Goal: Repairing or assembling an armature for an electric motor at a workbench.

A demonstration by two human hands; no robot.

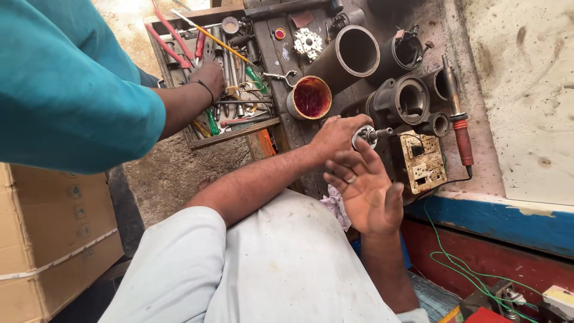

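Observation:
My left hand (336,135) grips a small round metal part with a short shaft (369,135) and holds it over the dark workbench (281,45). My right hand (366,192) is just below that part, palm up and fingers spread, holding nothing; a ring sits on one finger. A tin of red grease (310,98) stands just left of my left hand. A worn socket board (422,160) lies just right of the part.
Another person in a teal shirt reaches a hand (207,78) into a tray of hand tools (234,84). Metal pipes and housings (399,100) crowd the bench's far side, with a soldering iron (459,122). Cardboard boxes (54,239) stand at left; a green wire (460,263) trails at lower right.

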